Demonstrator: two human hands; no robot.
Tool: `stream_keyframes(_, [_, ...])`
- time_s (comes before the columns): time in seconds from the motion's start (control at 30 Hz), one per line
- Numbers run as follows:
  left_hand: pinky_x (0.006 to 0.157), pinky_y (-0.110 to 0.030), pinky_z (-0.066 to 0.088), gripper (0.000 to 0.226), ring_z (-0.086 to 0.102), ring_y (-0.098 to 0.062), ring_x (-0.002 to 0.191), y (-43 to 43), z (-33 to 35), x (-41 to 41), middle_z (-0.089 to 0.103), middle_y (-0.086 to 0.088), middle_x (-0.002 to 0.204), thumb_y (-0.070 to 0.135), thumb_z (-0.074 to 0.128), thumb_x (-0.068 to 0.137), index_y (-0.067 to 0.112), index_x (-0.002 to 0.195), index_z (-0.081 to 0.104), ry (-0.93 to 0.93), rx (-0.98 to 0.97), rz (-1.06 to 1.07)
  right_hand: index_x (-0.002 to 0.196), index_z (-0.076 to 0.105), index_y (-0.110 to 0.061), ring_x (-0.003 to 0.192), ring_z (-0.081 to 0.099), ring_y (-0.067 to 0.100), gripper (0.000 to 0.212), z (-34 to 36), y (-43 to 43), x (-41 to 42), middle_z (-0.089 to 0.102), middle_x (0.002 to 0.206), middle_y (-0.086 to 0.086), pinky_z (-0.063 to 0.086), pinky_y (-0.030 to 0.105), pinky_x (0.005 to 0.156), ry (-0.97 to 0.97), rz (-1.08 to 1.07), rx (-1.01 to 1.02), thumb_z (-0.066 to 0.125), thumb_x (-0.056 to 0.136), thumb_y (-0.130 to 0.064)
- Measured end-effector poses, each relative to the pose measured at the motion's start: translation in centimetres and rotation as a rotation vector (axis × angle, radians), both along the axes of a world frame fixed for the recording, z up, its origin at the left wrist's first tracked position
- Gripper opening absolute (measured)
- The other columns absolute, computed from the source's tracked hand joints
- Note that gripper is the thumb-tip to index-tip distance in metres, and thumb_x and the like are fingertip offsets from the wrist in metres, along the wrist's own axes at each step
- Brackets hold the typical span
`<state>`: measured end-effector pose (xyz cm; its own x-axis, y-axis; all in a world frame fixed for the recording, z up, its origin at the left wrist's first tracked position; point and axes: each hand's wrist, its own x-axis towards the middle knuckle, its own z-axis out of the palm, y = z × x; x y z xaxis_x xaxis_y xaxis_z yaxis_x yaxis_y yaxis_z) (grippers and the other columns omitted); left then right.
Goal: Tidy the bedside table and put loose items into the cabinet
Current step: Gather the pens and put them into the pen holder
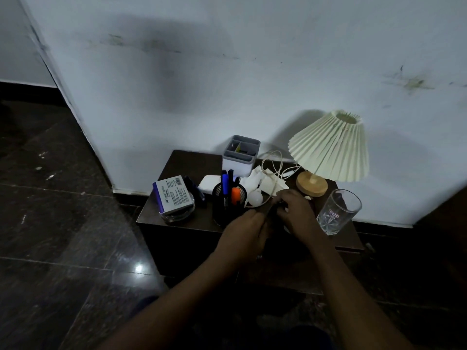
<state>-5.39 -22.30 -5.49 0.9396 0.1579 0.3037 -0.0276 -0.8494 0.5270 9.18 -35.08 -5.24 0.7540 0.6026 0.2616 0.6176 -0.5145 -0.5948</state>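
Note:
A dark wooden bedside table (182, 160) stands against the wall. My left hand (246, 228) and my right hand (295, 210) meet over its front middle, both closed around a small dark item (267, 209) that I cannot identify. Just left of them stands a black mesh pen holder (225, 203) with blue, black and orange markers. Crumpled white papers (255, 183) and a white bulb (254, 198) lie behind my hands. A blue-and-white Faber-Castell box (173, 194) rests on a glass dish at the left.
A pleated cream lamp (331, 147) with a wooden base and a looped cord stands at the back right. An upright drinking glass (338, 210) is by the right edge. A grey divided organiser (241, 155) sits at the back. Dark tiled floor lies to the left.

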Motion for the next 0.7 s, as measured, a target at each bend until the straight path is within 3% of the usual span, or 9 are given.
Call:
stream_keyframes(0.07, [0.068, -0.032, 0.045, 0.017, 0.065, -0.027, 0.088, -0.8, -0.9, 1.8, 0.062, -0.008, 0.107, 0.025, 0.051, 0.105, 0.012, 0.105, 0.062, 0.123, 0.026, 0.051, 0.090, 0.076, -0.007, 0.104, 0.062, 0.022, 0.027, -0.2, -0.4, -0.1, 0.067, 0.109, 0.012, 0.047, 0.031, 0.088, 0.055, -0.111, 0.105, 0.066, 0.073, 0.012])
stream_keyframes(0.17, [0.073, -0.040, 0.054, 0.019, 0.068, -0.032, 0.094, -1.7, -1.7, 4.3, 0.063, -0.013, 0.113, 0.022, 0.048, 0.105, 0.009, 0.111, 0.061, 0.229, 0.082, 0.121, 0.086, 0.074, -0.008, 0.108, 0.063, 0.024, 0.026, -0.4, -0.4, -0.3, 0.069, 0.108, 0.010, 0.049, 0.032, 0.089, 0.107, -0.205, 0.186, 0.065, 0.071, 0.012])
stream_keyframes(0.33, [0.073, -0.038, 0.061, 0.018, 0.073, -0.028, 0.092, -1.7, -2.4, 6.9, 0.068, -0.013, 0.111, 0.013, 0.047, 0.105, 0.008, 0.112, 0.063, 0.269, 0.134, 0.213, 0.086, 0.072, -0.013, 0.103, 0.065, 0.025, 0.026, -0.7, 0.4, -0.6, 0.070, 0.105, 0.014, 0.048, 0.027, 0.088, 0.165, -0.279, 0.216, 0.064, 0.076, 0.010])
stream_keyframes(0.47, [0.072, -0.037, 0.061, 0.016, 0.072, -0.025, 0.085, -1.4, -1.8, 7.0, 0.071, -0.006, 0.097, 0.017, 0.050, 0.104, 0.012, 0.099, 0.064, 0.294, -0.018, 0.287, 0.089, 0.073, -0.005, 0.100, 0.066, 0.025, 0.021, -0.9, 1.0, -0.8, 0.071, 0.099, 0.012, 0.052, 0.035, 0.090, 0.173, -0.328, 0.255, 0.063, 0.078, 0.010])
stream_keyframes(0.63, [0.050, -0.023, 0.040, 0.032, 0.056, -0.009, 0.058, -0.7, -1.0, 2.8, 0.058, 0.004, 0.066, 0.025, 0.058, 0.100, 0.019, 0.069, 0.056, 0.163, -0.306, 0.400, 0.095, 0.075, -0.007, 0.098, 0.069, 0.024, 0.023, -1.6, 0.9, -0.6, 0.074, 0.099, 0.008, 0.053, 0.034, 0.087, 0.173, -0.351, 0.302, 0.066, 0.080, 0.008])
stream_keyframes(0.7, [0.048, -0.029, 0.048, 0.034, 0.062, -0.017, 0.054, -0.3, -0.9, 0.8, 0.063, -0.003, 0.062, 0.028, 0.062, 0.099, 0.013, 0.069, 0.063, 0.134, -0.472, 0.438, 0.097, 0.076, -0.005, 0.101, 0.069, 0.026, 0.025, -1.8, 1.1, -0.5, 0.075, 0.103, 0.010, 0.051, 0.032, 0.089, 0.182, -0.352, 0.291, 0.064, 0.082, 0.010])
